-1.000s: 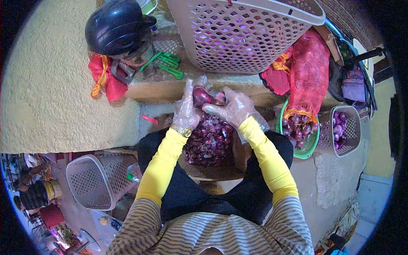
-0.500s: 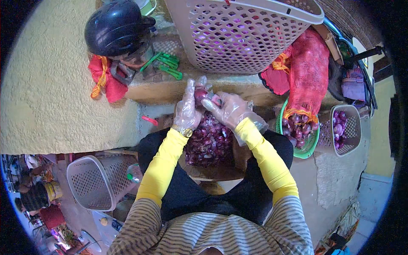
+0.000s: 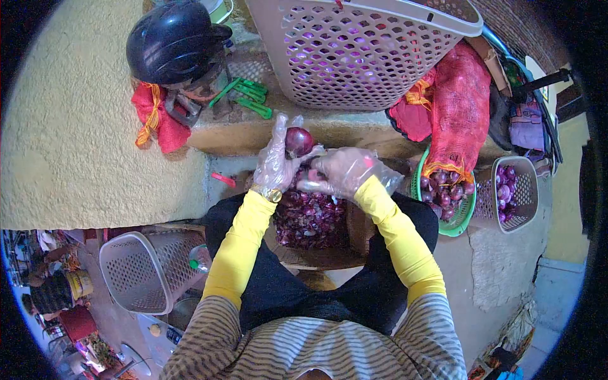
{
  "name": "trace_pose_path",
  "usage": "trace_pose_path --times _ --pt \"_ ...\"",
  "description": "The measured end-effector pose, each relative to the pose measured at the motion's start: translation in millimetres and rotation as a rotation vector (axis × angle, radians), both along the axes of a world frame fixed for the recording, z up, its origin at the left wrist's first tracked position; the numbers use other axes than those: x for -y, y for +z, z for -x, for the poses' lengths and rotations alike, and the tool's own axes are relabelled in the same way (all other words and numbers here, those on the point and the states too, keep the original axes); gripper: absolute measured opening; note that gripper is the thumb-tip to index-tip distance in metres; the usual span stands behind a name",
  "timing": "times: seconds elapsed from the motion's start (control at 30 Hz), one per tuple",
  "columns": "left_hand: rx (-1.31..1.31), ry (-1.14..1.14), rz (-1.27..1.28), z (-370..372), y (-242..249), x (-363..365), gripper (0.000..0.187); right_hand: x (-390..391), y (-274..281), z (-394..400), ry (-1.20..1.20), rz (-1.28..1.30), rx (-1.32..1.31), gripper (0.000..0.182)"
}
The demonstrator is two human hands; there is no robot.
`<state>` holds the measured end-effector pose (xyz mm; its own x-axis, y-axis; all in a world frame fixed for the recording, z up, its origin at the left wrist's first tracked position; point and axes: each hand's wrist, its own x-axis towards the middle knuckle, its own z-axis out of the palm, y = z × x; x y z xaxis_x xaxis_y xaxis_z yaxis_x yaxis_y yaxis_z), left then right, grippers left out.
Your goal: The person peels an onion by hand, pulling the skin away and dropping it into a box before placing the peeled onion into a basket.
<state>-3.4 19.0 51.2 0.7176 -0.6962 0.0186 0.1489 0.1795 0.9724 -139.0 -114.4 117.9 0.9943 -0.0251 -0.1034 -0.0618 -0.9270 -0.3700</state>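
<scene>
My left hand point(image 3: 272, 159), in a clear plastic glove, grips a whole red onion point(image 3: 299, 142) between thumb and fingers. Close beside it on the right is my right hand point(image 3: 347, 170), also gloved, its fingers curled closed. Pink bits show at that hand, but what it holds is mostly hidden. Below both hands, a box point(image 3: 359, 237) between my knees contains a heap of purple onion skins point(image 3: 310, 218).
A large perforated basket point(image 3: 354, 69) stands ahead on a ledge, near a dark helmet point(image 3: 171, 44) and green-handled items point(image 3: 250, 95). At right, a red mesh sack point(image 3: 461, 107) spills onions into a green basket point(image 3: 472, 215). Another basket point(image 3: 136, 272) is at left.
The onion now sits higher in my left hand, with more of it showing. My right hand has drawn down and slightly right, away from the onion.
</scene>
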Motion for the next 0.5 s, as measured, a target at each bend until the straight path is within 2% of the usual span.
trace_pose_path --times 0.03,0.1,0.13,0.17,0.2,0.23,0.27,0.3,0.33,0.37,0.4,0.5 --pt "-0.648 0.018 0.217 -1.2 0.9 5.8 0.064 -0.3 -1.2 0.1 0.000 0.000 -0.001 0.066" --pt "-0.594 0.045 0.237 -2.3 -6.7 5.4 0.063 -1.8 -4.5 -0.9 0.105 0.118 -0.026 0.055" --pt "-0.465 0.031 0.197 -6.3 -18.1 3.9 0.061 -2.3 5.9 -2.2 0.081 0.054 -0.121 0.067" --pt "-0.336 0.017 0.157 -9.6 -29.6 3.0 0.059 -1.6 2.6 -1.6 0.081 0.054 -0.121 0.067" --pt "-0.336 0.016 0.158 -3.9 -10.8 -0.2 0.059 -0.1 -3.7 -0.4 -0.016 -0.063 -0.022 0.069" --pt "0.100 -0.008 -0.329 6.9 26.4 -6.7 0.073 0.5 -7.0 -0.1 -0.112 -0.180 0.077 0.071" --pt "0.545 -0.032 -0.810 13.0 46.6 -10.1 0.093 0.3 -3.2 -1.2 -0.112 -0.181 0.077 0.071" --pt "0.545 -0.032 -0.811 11.2 40.6 -7.8 0.093 0.4 3.6 -3.0 -0.259 -0.152 0.056 0.075" --pt "0.101 -0.041 -0.524 6.9 27.5 -2.7 0.073 1.1 7.2 -4.6 -0.406 -0.122 0.035 0.078" --pt "-0.334 -0.049 -0.222 2.9 15.0 3.0 0.058 2.5 5.0 -5.9 -0.406 -0.122 0.034 0.078" --pt "-0.757 -0.055 0.094 2.7 14.7 6.9 0.052 4.2 1.0 -7.4 -0.460 -0.097 0.063 0.080" --pt "-0.649 -0.029 0.047 7.8 14.9 7.3 0.052 7.6 -4.4 -7.1 -0.512 -0.080 0.118 0.083"
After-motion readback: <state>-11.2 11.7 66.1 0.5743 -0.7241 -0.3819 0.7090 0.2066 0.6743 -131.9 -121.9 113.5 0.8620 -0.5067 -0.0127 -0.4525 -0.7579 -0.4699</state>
